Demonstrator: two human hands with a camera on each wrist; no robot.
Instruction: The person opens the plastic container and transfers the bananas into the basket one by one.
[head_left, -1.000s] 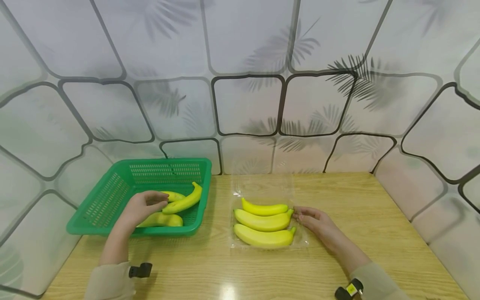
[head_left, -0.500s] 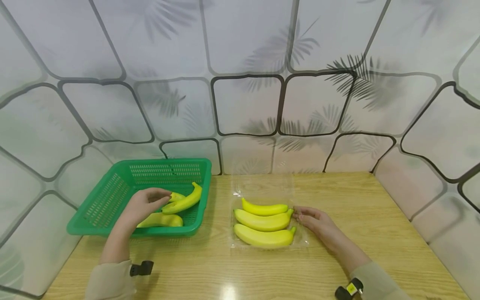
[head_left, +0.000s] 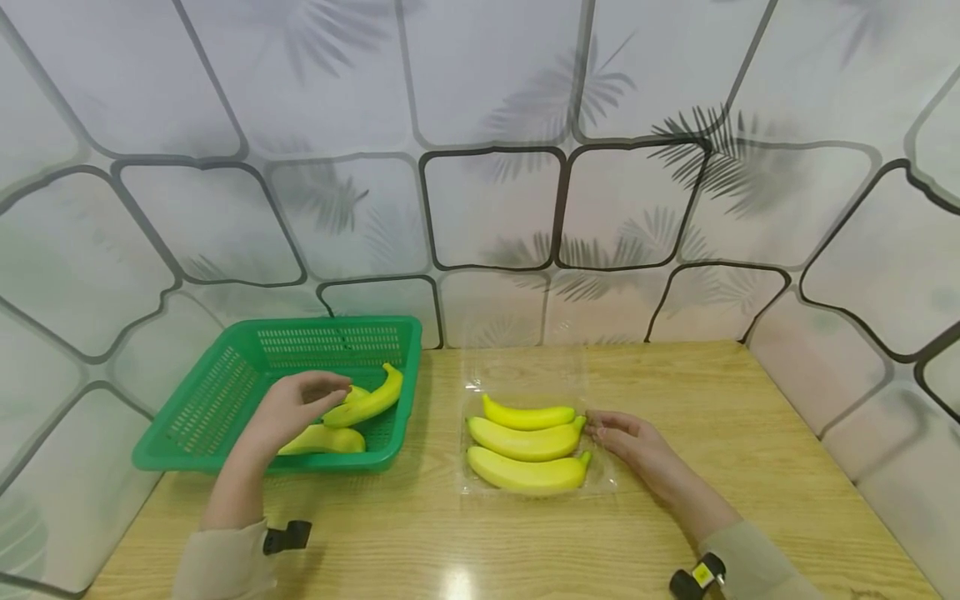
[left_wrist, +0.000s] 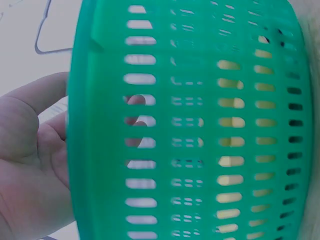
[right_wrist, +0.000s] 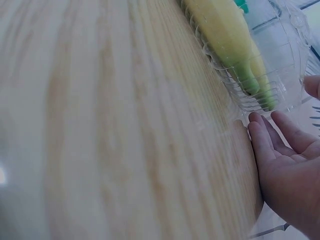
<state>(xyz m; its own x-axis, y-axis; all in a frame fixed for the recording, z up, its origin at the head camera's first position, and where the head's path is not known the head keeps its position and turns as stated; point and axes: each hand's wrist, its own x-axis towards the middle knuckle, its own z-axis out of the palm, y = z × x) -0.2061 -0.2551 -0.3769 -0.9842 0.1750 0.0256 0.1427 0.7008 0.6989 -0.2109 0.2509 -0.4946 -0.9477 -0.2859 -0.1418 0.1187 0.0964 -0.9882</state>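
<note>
Over the green basket (head_left: 217, 462) hovers my left hand (head_left: 285, 410), its thumb and fingers apart, holding nothing. Beneath and beside it in the basket lie a curved banana (head_left: 369, 406), a banana at the front (head_left: 330, 439) and one partly hidden behind (head_left: 357, 393). The left wrist view shows the slotted wall of the basket (left_wrist: 107, 150) covering most of the fingers. My right hand (head_left: 637, 450) touches the right end of an open clear plastic box (head_left: 602, 482) with extended fingers. Three bananas lie side by side in it: back (head_left: 528, 417), middle (head_left: 528, 440), front (head_left: 528, 472).
The box's transparent lid (head_left: 522, 358) stands raised at its back, near the patterned wall (head_left: 495, 208). Both containers stand on a wooden table (head_left: 390, 533); a stretch of bare wood lies between them.
My left hand has risen slightly and drifted right above the basket, covering more of the rear banana. My right hand and the box have stayed in place.
</note>
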